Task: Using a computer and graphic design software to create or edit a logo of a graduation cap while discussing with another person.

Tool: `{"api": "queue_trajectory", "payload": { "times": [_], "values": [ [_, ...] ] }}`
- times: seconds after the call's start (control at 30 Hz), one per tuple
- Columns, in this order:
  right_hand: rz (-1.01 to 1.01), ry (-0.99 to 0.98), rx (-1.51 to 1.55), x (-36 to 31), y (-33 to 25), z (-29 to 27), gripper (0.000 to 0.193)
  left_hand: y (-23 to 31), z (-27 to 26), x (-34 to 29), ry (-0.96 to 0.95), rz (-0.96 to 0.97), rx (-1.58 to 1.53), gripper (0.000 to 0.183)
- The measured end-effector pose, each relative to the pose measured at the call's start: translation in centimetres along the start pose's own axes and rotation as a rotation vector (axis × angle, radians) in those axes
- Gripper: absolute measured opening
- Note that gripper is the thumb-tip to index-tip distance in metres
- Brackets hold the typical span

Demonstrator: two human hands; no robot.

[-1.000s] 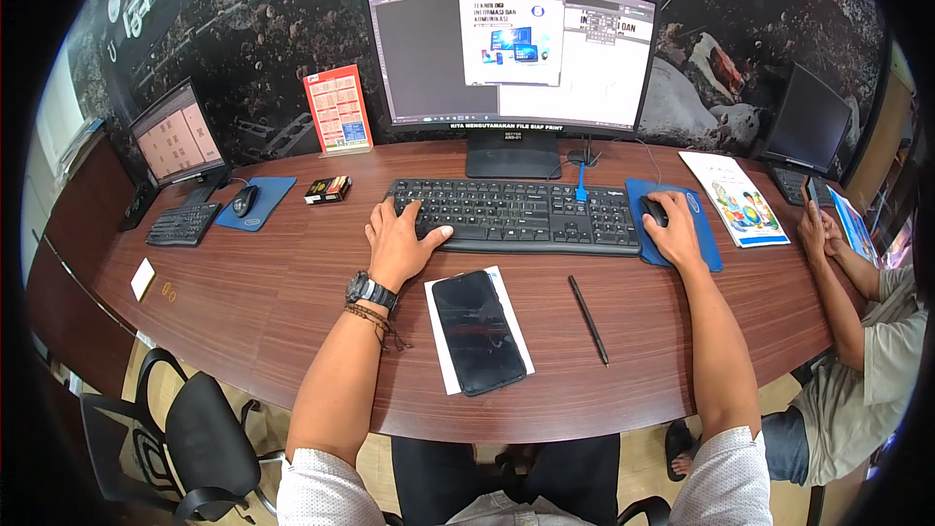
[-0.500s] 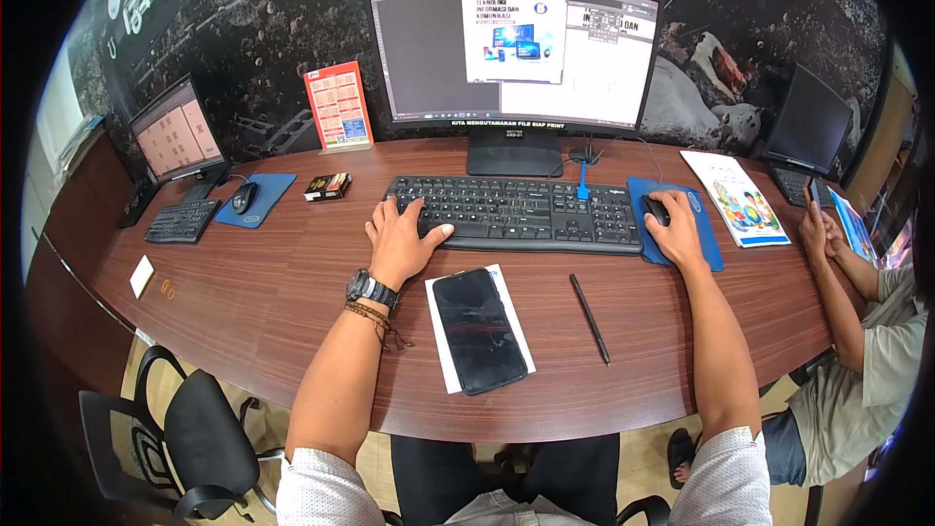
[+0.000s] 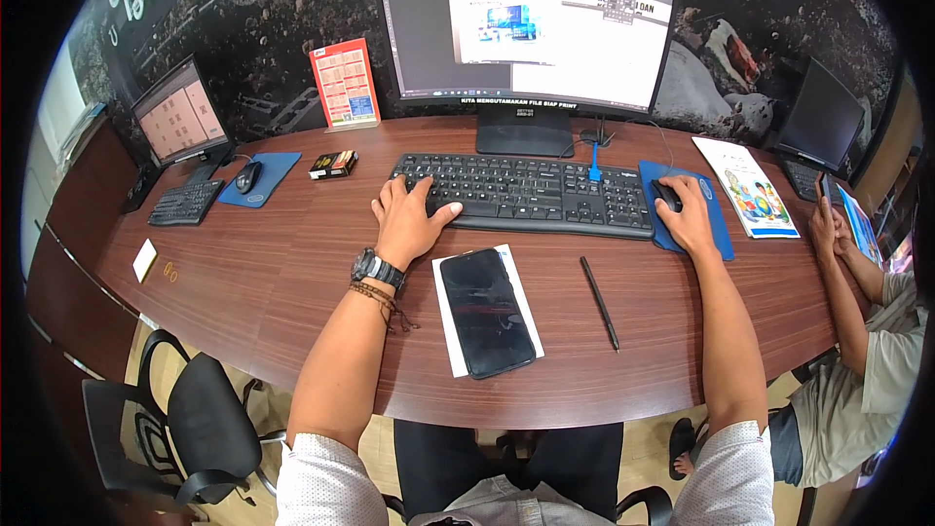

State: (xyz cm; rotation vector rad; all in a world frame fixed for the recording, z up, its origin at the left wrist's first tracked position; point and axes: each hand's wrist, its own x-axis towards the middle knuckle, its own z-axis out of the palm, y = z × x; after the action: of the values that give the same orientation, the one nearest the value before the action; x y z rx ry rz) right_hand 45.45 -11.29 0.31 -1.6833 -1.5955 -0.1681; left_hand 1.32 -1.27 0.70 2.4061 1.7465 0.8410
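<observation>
A black keyboard (image 3: 526, 197) lies across the desk in front of a wide curved monitor (image 3: 429, 39). My left hand (image 3: 407, 219) rests at its left end, fingers spread over the keys, holding nothing; a watch and a beaded bracelet are on that wrist. On a blue mouse pad (image 3: 716, 219) to the right, my right hand (image 3: 687, 214) is curled over a dark computer mouse (image 3: 668, 197), which its fingers partly cover. Between my forearms, a black smartphone (image 3: 487, 312) lies on a white sheet (image 3: 450, 317). A black stylus-like pen (image 3: 600, 304) lies to its right.
A booklet (image 3: 750, 190) lies right of the mouse pad. Beyond it, another person's hands (image 3: 828, 234) hold a phone. Leftward are a small black box (image 3: 334, 165), a red-framed calendar (image 3: 346, 85), a second mouse (image 3: 248, 176), keyboard (image 3: 185, 203) and monitor (image 3: 179, 122). A chair (image 3: 209, 419) stands below left.
The whole view has shifted slightly, so the desk sits higher in the picture. On the monitor, the page image has moved left and looks blurred. Both hands keep their places.
</observation>
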Motion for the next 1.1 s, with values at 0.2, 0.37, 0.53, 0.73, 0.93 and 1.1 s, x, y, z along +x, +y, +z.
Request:
{"api": "queue_trajectory", "payload": {
  "times": [0.2,0.37,0.53,0.73,0.93,1.1],
  "values": [
    [-0.003,-0.013,0.003,-0.1,0.0,-0.1,0.037,0.0,0.1,0.2,0.068,0.032,0.021,0.061],
    [-0.048,0.006,-0.028,0.2,0.2,0.2,0.037,-0.3,0.5,0.7,0.166,0.041,-0.038,0.044],
    [-0.049,0.009,-0.062,0.1,0.5,0.2,0.034,0.4,-0.2,0.8,0.085,-0.032,0.048,0.053],
    [-0.023,-0.009,-0.054,-0.1,0.2,0.1,0.034,0.3,-0.4,0.7,0.066,-0.054,0.065,0.054],
    [0.031,-0.016,-0.059,0.1,-0.4,-0.1,0.038,0.4,-0.5,0.8,0.064,-0.054,0.072,0.054],
    [0.053,-0.022,-0.07,0.2,-0.6,-0.1,0.038,0.5,-0.5,0.8,0.07,-0.055,0.051,0.054]
  ]
}}
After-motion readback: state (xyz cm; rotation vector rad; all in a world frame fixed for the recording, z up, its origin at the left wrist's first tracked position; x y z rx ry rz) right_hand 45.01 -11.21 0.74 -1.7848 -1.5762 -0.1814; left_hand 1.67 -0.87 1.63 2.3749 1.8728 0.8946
